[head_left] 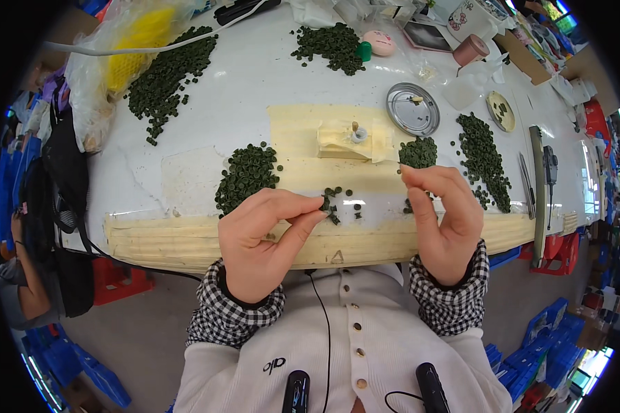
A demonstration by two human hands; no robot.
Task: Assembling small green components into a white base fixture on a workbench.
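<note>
My left hand [258,237] is closed in a pinch. Between its thumb and index fingertips sits a small dark green round part [324,205], mostly hidden. Just beyond lie several loose parts [334,193] of the same kind. My right hand [448,213] is open, thumb and index finger apart, its index fingertip at the near edge of a small pile of dark green parts [418,153]. Between the hands, farther back, a block wrapped in cream tape [341,141] carries a small pale metal fitting [359,135]. A larger heap of green parts [246,175] lies beyond my left hand.
More green heaps [484,158] spread right and at the back. A round metal tin lid [412,110] and a small yellowish dish [501,111] stand back right. Tweezers [527,184] lie at the right. Padded cream tape [165,237] covers the table's front edge. Another person's arm [31,275] shows far left.
</note>
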